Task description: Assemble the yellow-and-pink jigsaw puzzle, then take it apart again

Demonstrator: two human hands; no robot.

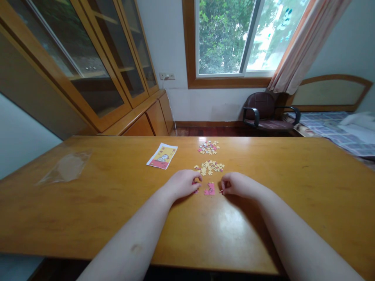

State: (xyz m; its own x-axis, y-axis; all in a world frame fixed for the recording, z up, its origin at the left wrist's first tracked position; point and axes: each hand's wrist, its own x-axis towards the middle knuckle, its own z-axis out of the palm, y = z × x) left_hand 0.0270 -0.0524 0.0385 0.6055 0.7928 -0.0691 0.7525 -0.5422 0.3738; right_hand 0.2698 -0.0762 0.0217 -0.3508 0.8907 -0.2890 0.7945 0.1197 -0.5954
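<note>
A small joined section of pink jigsaw puzzle (209, 189) lies flat on the wooden table (102, 218), between my two hands. To its left, my left hand (185, 183) rests low over the table with its thumb and forefinger apart; pink puzzle pieces (196, 191) lie by and partly under those fingers. On the other side, my right hand (231, 183) has its fingers pinched at a small pink puzzle piece (221, 191), close to the tabletop. Just beyond the joined section spreads a pile of yellow puzzle pieces (208, 168).
Farther back is a second pile of mixed pink and pale pieces (208, 147). A picture sheet (162, 156) in yellow and pink lies left of the piles. A clear plastic bag (68, 167) is at the far left. Past the table stand a chair (263, 111) and a glass-fronted cabinet (117, 78).
</note>
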